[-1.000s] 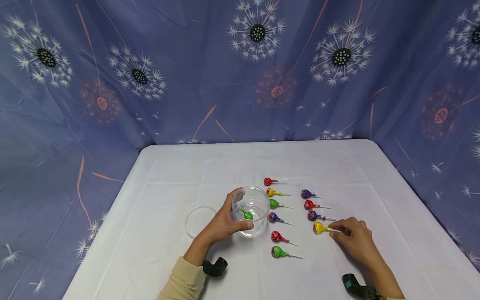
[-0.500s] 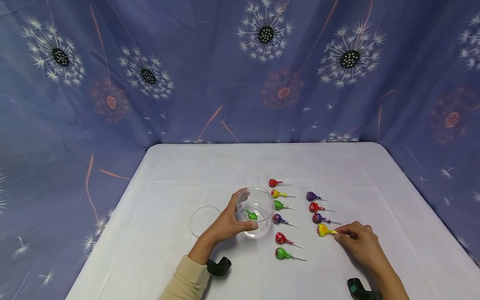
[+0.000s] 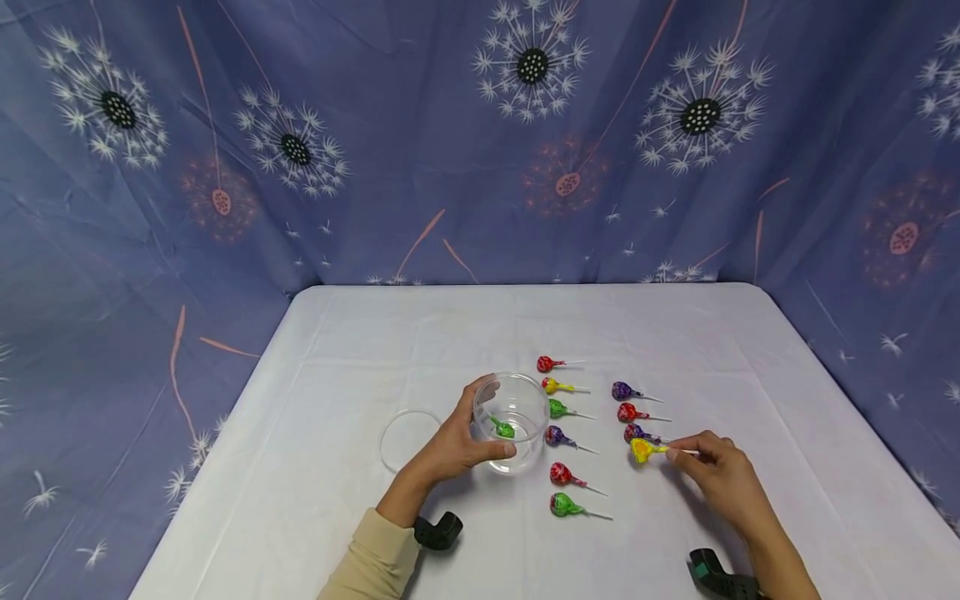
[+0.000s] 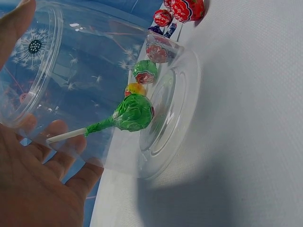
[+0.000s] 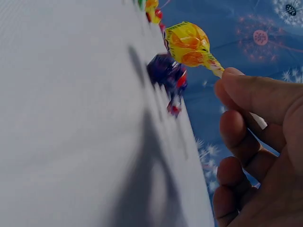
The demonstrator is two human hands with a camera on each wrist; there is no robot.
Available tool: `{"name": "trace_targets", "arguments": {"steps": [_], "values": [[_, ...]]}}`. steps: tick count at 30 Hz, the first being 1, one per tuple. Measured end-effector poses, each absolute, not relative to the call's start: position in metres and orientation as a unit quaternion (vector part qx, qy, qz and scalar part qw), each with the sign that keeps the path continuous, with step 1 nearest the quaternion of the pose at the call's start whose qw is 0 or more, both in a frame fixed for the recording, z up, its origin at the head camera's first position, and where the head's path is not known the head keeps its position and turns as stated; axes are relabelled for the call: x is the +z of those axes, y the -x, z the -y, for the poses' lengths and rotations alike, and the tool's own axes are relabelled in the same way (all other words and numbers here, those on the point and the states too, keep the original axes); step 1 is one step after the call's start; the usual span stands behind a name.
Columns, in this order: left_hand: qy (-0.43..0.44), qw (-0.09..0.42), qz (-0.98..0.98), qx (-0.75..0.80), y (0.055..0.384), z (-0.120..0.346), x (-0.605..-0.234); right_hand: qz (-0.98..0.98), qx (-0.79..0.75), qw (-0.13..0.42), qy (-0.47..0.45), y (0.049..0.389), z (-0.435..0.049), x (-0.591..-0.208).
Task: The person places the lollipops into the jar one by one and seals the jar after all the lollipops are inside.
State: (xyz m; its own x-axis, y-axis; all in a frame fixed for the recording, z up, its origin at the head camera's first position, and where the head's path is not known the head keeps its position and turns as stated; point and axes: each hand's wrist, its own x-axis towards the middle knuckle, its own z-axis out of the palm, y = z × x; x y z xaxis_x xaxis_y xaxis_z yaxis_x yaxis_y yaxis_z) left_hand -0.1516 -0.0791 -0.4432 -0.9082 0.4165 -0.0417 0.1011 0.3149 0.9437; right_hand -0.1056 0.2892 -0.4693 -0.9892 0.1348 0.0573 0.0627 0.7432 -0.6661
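My left hand (image 3: 459, 437) grips a clear plastic jar (image 3: 517, 454) from its left side, thumb in front and fingers behind. Inside the jar lies one green lollipop (image 4: 135, 113), its white stick pointing toward the palm. On the right, my right hand (image 3: 720, 475) pinches a yellow lollipop (image 5: 187, 43) by its stick between thumb and forefinger. That lollipop is lifted off the table, with a shadow under it in the right wrist view. Just behind it a purple lollipop (image 5: 163, 73) lies on the white cloth.
Between the hands runs a column of lollipops, including a red one (image 3: 562, 475) and a green one (image 3: 564, 505). Another red lollipop (image 3: 630, 412) and a purple one (image 3: 624, 391) lie farther right. A clear ring-shaped lid (image 3: 382, 442) rests left of the jar on the white table (image 3: 360, 333).
My right hand has raised the yellow lollipop from the cloth and shifted it slightly away from me. My left hand keeps its hold on the jar.
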Motion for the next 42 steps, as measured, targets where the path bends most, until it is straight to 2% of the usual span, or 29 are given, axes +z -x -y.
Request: {"name": "trace_targets", "arguments": {"steps": [5, 10, 24, 28, 36, 42], "values": [[-0.168, 0.147, -0.795, 0.564, 0.144, 0.079, -0.423, 0.923, 0.375, 0.074, 0.038, 0.109, -0.280, -0.459], [-0.168, 0.150, -0.796, 0.562, 0.141, 0.080, -0.418, 0.911, 0.402, 0.097, 0.014, 0.114, -0.266, -0.448], [-0.165, 0.151, -0.795, 0.564, 0.141, 0.080, -0.419, 0.889, 0.448, 0.089, -0.042, 0.135, -0.220, -0.412], [-0.163, 0.150, -0.795, 0.565, 0.143, 0.080, -0.422, 0.880, 0.462, 0.088, -0.067, 0.142, -0.211, -0.403], [-0.166, 0.142, -0.796, 0.565, 0.155, 0.080, -0.455, 0.873, 0.470, 0.096, -0.092, 0.149, -0.196, -0.396], [-0.171, 0.129, -0.796, 0.566, 0.156, 0.080, -0.458, 0.867, 0.476, 0.094, -0.113, 0.153, -0.182, -0.393]]}}
